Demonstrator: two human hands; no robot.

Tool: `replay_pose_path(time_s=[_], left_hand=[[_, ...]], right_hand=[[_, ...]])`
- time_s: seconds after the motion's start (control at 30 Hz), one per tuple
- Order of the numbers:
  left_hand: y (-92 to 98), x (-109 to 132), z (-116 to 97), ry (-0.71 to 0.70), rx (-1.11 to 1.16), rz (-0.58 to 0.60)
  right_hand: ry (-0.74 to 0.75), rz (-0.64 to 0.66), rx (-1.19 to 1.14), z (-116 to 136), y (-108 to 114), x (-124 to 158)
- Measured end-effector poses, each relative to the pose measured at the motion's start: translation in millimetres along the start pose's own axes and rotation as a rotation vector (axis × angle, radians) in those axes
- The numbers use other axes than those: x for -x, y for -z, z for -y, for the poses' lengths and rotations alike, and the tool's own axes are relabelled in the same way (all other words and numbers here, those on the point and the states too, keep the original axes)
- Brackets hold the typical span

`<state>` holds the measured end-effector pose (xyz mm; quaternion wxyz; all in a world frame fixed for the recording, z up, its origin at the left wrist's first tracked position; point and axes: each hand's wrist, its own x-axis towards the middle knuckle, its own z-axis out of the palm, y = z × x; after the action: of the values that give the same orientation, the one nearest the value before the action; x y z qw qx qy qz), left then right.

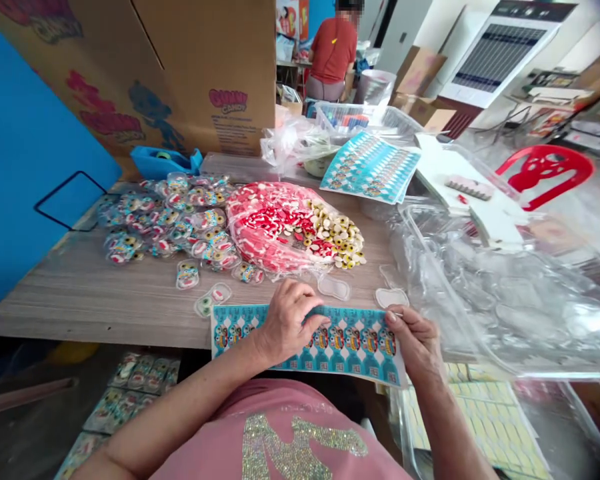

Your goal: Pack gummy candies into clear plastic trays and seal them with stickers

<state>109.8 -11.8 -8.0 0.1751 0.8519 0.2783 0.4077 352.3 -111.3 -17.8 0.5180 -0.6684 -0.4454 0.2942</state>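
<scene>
A blue sheet of printed stickers (350,339) lies across the table's front edge, its lower side over my lap. My left hand (291,319) rests on its middle, fingers curled, with a gap between thumb and forefinger. At the sheet's right end, my right hand (419,337) pinches the upper corner between thumb and fingers. Just beyond the sheet are clear plastic blister shells (334,287). Left of these, a shell with candies in it (214,299) lies flat near the sheet's upper left corner.
Behind my hands sits a plastic bag of red and eyeball-shaped candies (275,220), beside a heap of filled packs (175,213). More sticker sheets (373,167) lie at the back. A clear bin of empty shells (500,287) stands right. A person in red (334,50) sits beyond.
</scene>
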Motion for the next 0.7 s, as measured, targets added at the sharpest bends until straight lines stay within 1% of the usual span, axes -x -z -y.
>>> replay_pose_path(time_s=[0.13,0.3,0.4,0.53,0.63,0.67,0.7], left_hand=[[-4.8,6.3,6.2,0.013,0.042,0.007],[-11.6,9.6,8.8,0.036,0.105,0.001],[-11.7,10.1,7.7,0.056,0.147,-0.015],[-9.0,9.9,3.4,0.055,0.179,0.004],[-5.2,9.5,1.2,0.031,0.181,0.019],[-3.8,9.1,0.7,0.019,0.165,0.029],[-2.9,8.5,0.1,0.007,0.138,0.047]], right_hand=[[0.003,-0.005,0.002,2.3,-3.1,3.2],[-0.019,-0.017,-0.060,-1.1,-6.5,9.6],[-0.043,-0.027,-0.084,-4.5,-8.0,13.1],[-0.050,-0.066,-0.089,-12.2,-11.3,14.7],[0.004,-0.059,-0.010,-14.8,-11.1,10.3],[0.059,-0.057,0.065,-12.3,-10.6,8.1],[0.145,-0.058,0.174,-7.3,-10.1,5.9]])
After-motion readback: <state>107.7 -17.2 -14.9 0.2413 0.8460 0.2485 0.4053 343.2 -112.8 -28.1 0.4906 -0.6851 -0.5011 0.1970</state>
